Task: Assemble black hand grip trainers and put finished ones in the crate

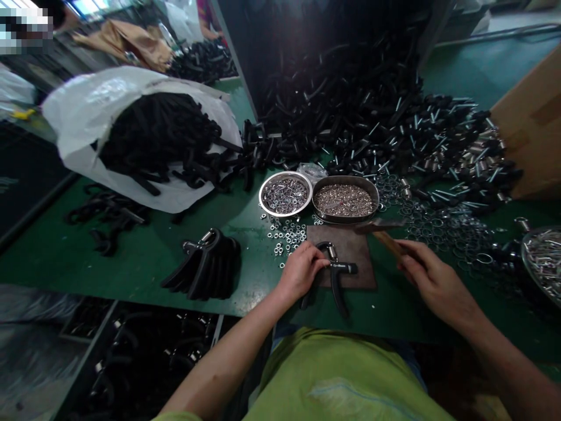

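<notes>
I have the black spring grip (337,289) just below and right of the frame's centre, lying partly on a brown plate (367,257), its handles pointing toward the bottom edge. My left hand (302,269) pinches it beside the coil, thumb against forefinger; I cannot tell how its other fingers lie. My right hand (423,269), right of centre, is closed round the wooden handle of a hammer (390,241). The hammer's head is over the plate's upper right corner in my view; I cannot judge its height.

Just left of the plate I see loose nuts (287,235) scattered on the green desk (144,251). Above them sits a round silver bowl (262,202) of small metal parts, with an oval tin (346,219) of tiny pieces beside it. Metal rings (432,225) spread to the right. At lower left I have a row of black grips (208,266) standing together. Farther out, a white bag (83,117) of black parts fills the upper left, and a cardboard box (532,131) stands at upper right.
</notes>
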### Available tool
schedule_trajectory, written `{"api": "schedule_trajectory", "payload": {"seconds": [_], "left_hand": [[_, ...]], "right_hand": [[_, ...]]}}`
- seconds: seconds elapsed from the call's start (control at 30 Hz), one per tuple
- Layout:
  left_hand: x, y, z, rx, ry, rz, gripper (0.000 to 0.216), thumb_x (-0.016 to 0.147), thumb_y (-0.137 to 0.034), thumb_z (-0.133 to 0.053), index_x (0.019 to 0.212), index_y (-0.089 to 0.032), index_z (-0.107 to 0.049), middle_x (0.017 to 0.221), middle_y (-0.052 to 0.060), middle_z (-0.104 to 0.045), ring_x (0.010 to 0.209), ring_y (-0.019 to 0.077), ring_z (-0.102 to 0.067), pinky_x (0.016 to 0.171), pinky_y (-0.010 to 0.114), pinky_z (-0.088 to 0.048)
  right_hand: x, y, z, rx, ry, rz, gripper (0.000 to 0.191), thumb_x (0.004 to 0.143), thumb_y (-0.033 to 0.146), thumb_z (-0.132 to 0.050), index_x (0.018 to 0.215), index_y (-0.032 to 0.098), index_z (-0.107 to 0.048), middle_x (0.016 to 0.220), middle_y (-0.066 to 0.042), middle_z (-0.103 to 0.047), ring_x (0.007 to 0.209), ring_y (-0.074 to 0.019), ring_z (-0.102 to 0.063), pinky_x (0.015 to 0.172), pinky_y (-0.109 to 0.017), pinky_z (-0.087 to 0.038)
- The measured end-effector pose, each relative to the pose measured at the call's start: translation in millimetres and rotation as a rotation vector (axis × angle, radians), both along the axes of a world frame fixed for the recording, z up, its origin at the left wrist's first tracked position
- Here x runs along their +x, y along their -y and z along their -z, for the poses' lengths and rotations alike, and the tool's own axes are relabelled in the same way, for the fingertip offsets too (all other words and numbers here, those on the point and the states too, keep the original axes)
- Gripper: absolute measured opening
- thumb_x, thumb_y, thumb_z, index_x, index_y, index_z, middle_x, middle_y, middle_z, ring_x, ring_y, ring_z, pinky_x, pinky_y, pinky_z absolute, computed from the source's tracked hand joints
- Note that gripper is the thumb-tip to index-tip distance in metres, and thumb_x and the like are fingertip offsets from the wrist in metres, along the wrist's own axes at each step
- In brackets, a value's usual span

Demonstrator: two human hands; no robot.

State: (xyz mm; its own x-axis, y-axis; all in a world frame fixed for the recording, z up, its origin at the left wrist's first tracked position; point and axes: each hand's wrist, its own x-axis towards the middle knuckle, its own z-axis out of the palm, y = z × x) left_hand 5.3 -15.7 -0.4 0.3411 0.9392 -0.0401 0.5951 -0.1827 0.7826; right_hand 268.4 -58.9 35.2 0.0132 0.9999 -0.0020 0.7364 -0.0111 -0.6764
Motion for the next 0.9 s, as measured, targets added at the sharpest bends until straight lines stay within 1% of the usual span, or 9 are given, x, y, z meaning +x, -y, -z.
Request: {"api": "schedule_trajectory", "payload": {"seconds": [0.1,0.2,0.33,0.47,0.57,0.67,0.73,0.83,0.9], "left_hand": [[3,0,-0.4,0.002,-0.017,-0.036,0.011,0.084,-0.026,-0.057,0.077,-0.019,-0.059,0.082,0.003,-0.055,0.079,0.0167,-0.053,0.072,0.028,-0.040],[5,3,1.9,0.040,-0.093,-0.038,0.010,0.085,-0.026,-0.055,0.079,-0.019,-0.059,0.084,0.003,-0.055,0.080,0.0171,-0.053,0.071,0.027,-0.040],[5,8,6.8,0.178,-0.197,0.089,0.015,0.088,-0.030,-0.050,0.081,-0.021,-0.060,0.086,0.005,-0.056,0.084,0.0202,-0.052,0.072,0.028,-0.037],[4,8,9.0,0.212,-0.157,0.151,0.016,0.088,-0.028,-0.049,0.078,-0.022,-0.059,0.082,0.004,-0.056,0.083,0.0203,-0.051,0.072,0.028,-0.036],[3,6,7.9,0.187,-0.140,0.147,0.014,0.087,-0.031,-0.052,0.079,-0.022,-0.058,0.084,0.004,-0.056,0.084,0.0205,-0.052,0.072,0.028,-0.037],[1,10,4.4,0.153,-0.112,0.105,0.016,0.083,-0.035,-0.059,0.089,-0.021,-0.055,0.090,0.005,-0.056,0.086,0.0207,-0.053,0.072,0.029,-0.040],[-1,16,2.2,0.129,-0.090,0.026,0.032,0.076,-0.037,-0.068,0.097,-0.019,-0.052,0.095,0.006,-0.055,0.087,0.0209,-0.053,0.074,0.030,-0.042],[-3,25,2.0,0.096,-0.078,-0.070,0.044,0.070,-0.035,-0.074,0.101,-0.019,-0.047,0.098,0.005,-0.053,0.088,0.0205,-0.053,0.075,0.031,-0.045],[-5,30,4.1,0.079,-0.082,-0.105,0.044,0.071,-0.032,-0.074,0.101,-0.019,-0.046,0.097,0.005,-0.053,0.088,0.0202,-0.054,0.075,0.032,-0.046]], "right_hand": [[-16,-2,-13.4,0.017,-0.048,-0.069,0.033,0.092,0.035,-0.037,0.117,0.022,-0.054,0.083,-0.006,-0.068,0.067,-0.0182,-0.065,0.064,-0.031,-0.053],[-29,-1,-22.6,0.055,-0.080,-0.102,0.035,0.093,0.032,-0.035,0.123,0.024,-0.051,0.095,-0.007,-0.068,0.080,-0.0189,-0.067,0.071,-0.031,-0.054],[-41,0,-11.0,0.114,0.042,-0.171,0.040,0.093,0.025,-0.035,0.132,0.025,-0.044,0.117,-0.008,-0.063,0.100,-0.0214,-0.064,0.083,-0.036,-0.053],[-45,-1,7.1,0.041,0.201,-0.241,0.040,0.092,0.024,-0.036,0.131,0.025,-0.047,0.119,-0.008,-0.064,0.106,-0.0242,-0.062,0.089,-0.042,-0.051],[-44,0,-5.7,0.110,0.147,-0.222,0.041,0.093,0.023,-0.034,0.134,0.024,-0.042,0.127,-0.007,-0.059,0.113,-0.0221,-0.058,0.094,-0.041,-0.048],[-44,9,-32.0,0.209,0.085,-0.193,0.041,0.092,0.021,-0.035,0.133,0.027,-0.040,0.121,-0.006,-0.062,0.103,-0.0207,-0.063,0.086,-0.036,-0.052],[-43,16,-41.4,0.262,0.085,-0.184,0.039,0.092,0.021,-0.036,0.130,0.028,-0.043,0.107,-0.007,-0.067,0.087,-0.0201,-0.067,0.073,-0.032,-0.055],[-43,23,-32.0,0.299,0.179,-0.258,0.036,0.092,0.021,-0.035,0.125,0.028,-0.048,0.082,-0.005,-0.068,0.065,-0.0177,-0.065,0.056,-0.028,-0.051],[-42,24,-17.5,0.243,0.293,-0.344,0.039,0.091,0.020,-0.035,0.126,0.027,-0.049,0.077,-0.003,-0.066,0.058,-0.0161,-0.062,0.051,-0.027,-0.048]]}}
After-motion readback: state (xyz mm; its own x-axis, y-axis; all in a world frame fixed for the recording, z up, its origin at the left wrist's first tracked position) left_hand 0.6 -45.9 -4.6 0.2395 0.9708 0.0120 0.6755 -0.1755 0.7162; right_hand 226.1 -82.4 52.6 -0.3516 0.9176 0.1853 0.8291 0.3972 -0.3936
